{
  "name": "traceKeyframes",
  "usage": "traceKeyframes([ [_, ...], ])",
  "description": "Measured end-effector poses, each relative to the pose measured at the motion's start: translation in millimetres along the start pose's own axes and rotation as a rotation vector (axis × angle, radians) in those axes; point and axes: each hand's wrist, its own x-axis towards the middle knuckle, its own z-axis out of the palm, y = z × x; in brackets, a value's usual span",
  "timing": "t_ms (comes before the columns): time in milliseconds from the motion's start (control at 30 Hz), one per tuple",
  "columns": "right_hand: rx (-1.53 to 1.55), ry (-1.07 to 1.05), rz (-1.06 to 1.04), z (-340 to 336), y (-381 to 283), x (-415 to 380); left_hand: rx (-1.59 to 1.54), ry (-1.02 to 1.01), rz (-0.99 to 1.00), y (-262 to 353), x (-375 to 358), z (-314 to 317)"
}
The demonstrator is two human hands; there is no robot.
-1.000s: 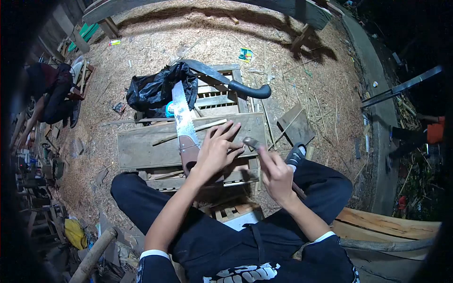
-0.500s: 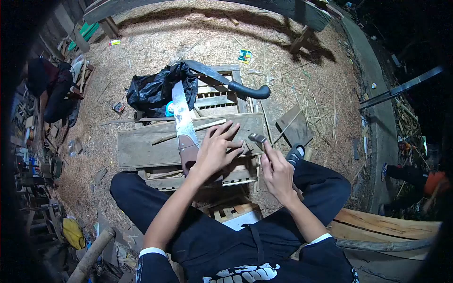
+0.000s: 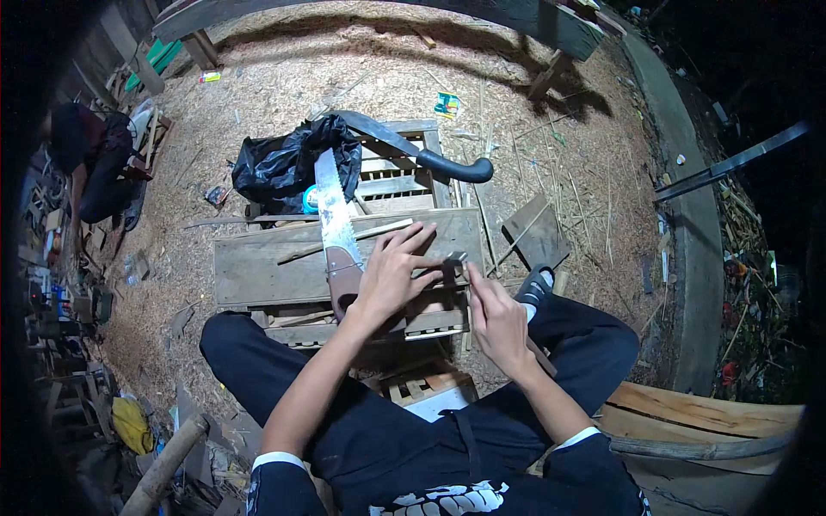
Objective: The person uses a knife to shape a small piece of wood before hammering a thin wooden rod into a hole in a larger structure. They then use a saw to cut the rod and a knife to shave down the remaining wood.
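Observation:
My left hand (image 3: 391,279) rests spread on a worn wooden board (image 3: 258,267), its thumb and forefinger at the right end near the hammer head. Whether a nail stands between those fingertips is too small to tell. In my right hand (image 3: 502,327) is a hammer (image 3: 455,257), its head low over the board beside my left fingertips. A handsaw (image 3: 332,206) with a brown handle lies across the board, partly under my left wrist. A thin wood strip (image 3: 379,230) passes beneath its blade. The board lies on a slatted wooden crate (image 3: 391,183).
Beyond the board are a black plastic bag (image 3: 284,168), a blue tape measure (image 3: 311,199) and a dark blade with a black curved handle (image 3: 456,165). A wooden panel (image 3: 538,230) lies right. A person (image 3: 95,163) sits far left. A wooden beam (image 3: 361,13) crosses the back.
My right hand has moved the hammer left and down, bringing its head to my left fingertips. My left hand stays in place. The orange-clad figure at the far right has gone from view.

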Motion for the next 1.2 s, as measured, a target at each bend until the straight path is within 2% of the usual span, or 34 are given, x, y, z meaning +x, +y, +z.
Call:
traceKeyframes([
  [200, 0.009, 0.154, -0.081, -1.8, -1.1, -3.3, -0.004, -0.005, -0.009, 1.3, 0.1, -0.2],
  [267, -0.079, -0.069, 0.036, -5.4, -5.2, -2.1, 0.010, -0.004, -0.004, 2.0, 0.2, -1.5],
  [400, 0.042, 0.191, -0.141, -9.2, -4.0, -6.7, 0.003, -0.007, 0.013, 3.5, -1.0, -2.6],
  [467, 0.058, 0.206, -0.152, -1.1, 1.0, -6.4, 0.001, -0.002, 0.005, 2.9, 0.1, -2.7],
  [533, -0.049, 0.005, -0.050, -0.9, 0.3, -2.9, 0.027, -0.021, 0.017, 1.3, 0.7, -2.6],
  [600, -0.038, 0.043, -0.078, -5.1, 0.1, -3.7, -0.012, -0.003, 0.017, 0.7, 1.0, -2.0],
  [667, 0.052, 0.198, -0.139, -1.0, 5.1, -10.7, -0.028, -0.003, 0.007, 1.6, -0.1, -0.9],
  [733, 0.043, 0.175, -0.136, 3.3, 4.0, -11.3, -0.008, -0.001, 0.011, 1.4, 0.5, -2.5],
  [800, -0.069, -0.026, -0.058, 3.6, 2.1, -8.4, 0.021, -0.015, 0.022, 1.7, 0.9, -3.9],
  [867, -0.031, 0.001, -0.059, 1.5, 0.8, -7.9, -0.039, 0.011, 0.010, 1.9, 1.0, -2.2],
  [933, 0.058, 0.216, -0.152, 4.3, 4.7, -12.9, -0.039, 0.008, 0.007, 0.4, -0.2, -0.5],
  [1000, 0.048, 0.207, -0.138, 7.9, 4.1, -11.0, -0.022, -0.007, -0.008, 1.5, 0.0, -1.5],
  [1067, -0.065, -0.023, -0.013, 4.8, 0.9, -5.9, -0.010, -0.015, 0.003, 2.6, 1.8, -4.1],
  [1133, 0.007, 0.030, -0.037, 1.8, -0.9, -5.5, -0.036, 0.011, 0.001, 1.8, 3.0, -4.1],
  [1200, 0.067, 0.223, -0.141, 6.5, 4.1, -12.4, -0.059, 0.012, -0.004, 2.5, -0.3, -0.9],
])
